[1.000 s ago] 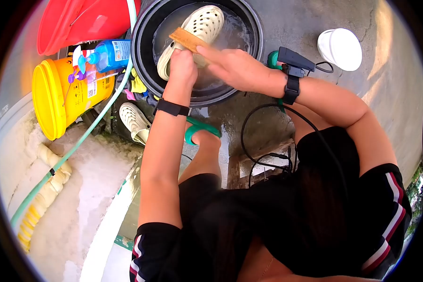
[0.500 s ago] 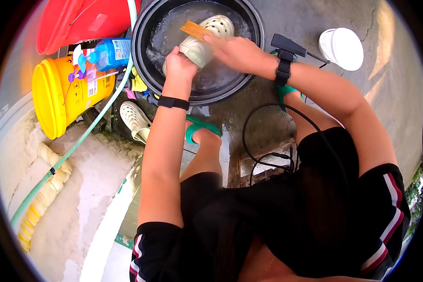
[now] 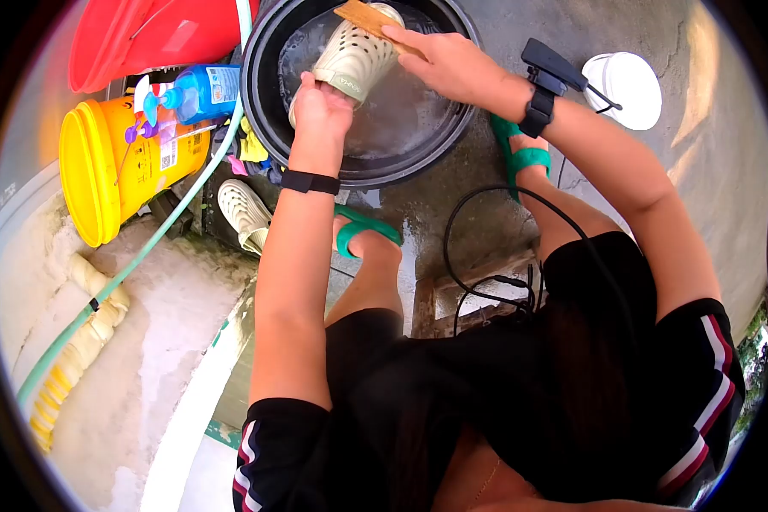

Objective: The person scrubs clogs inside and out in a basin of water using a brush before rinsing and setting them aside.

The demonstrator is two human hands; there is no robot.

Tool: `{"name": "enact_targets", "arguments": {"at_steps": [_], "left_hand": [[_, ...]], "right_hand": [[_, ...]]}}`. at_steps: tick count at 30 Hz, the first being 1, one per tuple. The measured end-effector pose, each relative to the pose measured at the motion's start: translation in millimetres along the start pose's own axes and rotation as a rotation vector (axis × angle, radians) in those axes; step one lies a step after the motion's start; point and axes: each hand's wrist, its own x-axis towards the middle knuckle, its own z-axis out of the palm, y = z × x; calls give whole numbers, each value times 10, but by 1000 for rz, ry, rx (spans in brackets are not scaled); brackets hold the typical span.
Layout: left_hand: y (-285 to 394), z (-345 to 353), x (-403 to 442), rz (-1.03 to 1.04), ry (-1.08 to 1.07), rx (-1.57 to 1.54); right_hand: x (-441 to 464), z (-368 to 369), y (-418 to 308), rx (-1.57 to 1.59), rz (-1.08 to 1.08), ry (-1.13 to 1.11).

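Over one tub, one clog

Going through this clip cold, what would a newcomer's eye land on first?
Probably the pale clog at the black tub, top centre, its heel end in the left hand, while the right hand holds a flat wooden piece, perhaps a brush, across its upper. Next, the bright colours at upper left: a red container above a yellow bucket, with a blue bottle beside them.
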Motion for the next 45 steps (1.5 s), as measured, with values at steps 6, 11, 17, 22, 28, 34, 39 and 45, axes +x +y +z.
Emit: {"name": "enact_targets", "arguments": {"at_steps": [6,11,17,22,28,34,39,45], "left_hand": [[120,192,-122,-65,-86,-116],[30,206,-129,-11,-97,9],[257,184,-224,-56,-209,-52],[145,271,-247,-11,-146,21],[316,77,-209,-39,-184,-26],[241,234,-314,-82,-192,48],[448,-100,3,44,-232,-35],[394,-19,-91,-55,-7,-17]], "right_hand": [[-497,165,-207,55,-194,-84],[70,629,-100,103,-299,-23],[-531,344,-183,247,-244,-33],[31,533,-138,221,-215,10],[-564,337,-187,207,-153,-158],[75,470,-179,142,-129,-113],[-657,171,-115,194,-131,-236],[-404,-98,-21,-259,5,-265]]}}
